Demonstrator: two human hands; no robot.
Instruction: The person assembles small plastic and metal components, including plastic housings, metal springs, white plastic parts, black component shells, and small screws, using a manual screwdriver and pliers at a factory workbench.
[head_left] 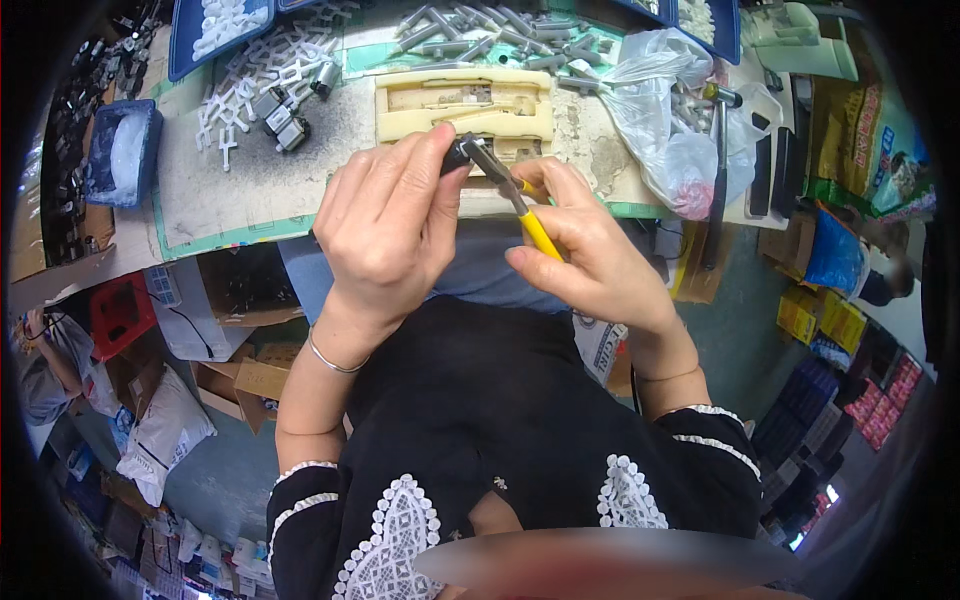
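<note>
Both hands meet above the table (250, 200) edge; a foam block (465, 105) lies just behind them, a plastic bag (665, 120) to its right, a tray (215, 30) far left.

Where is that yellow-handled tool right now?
The yellow-handled tool is in the right hand, at picture centre, its metal tip meeting the small dark part the left hand holds.
</note>
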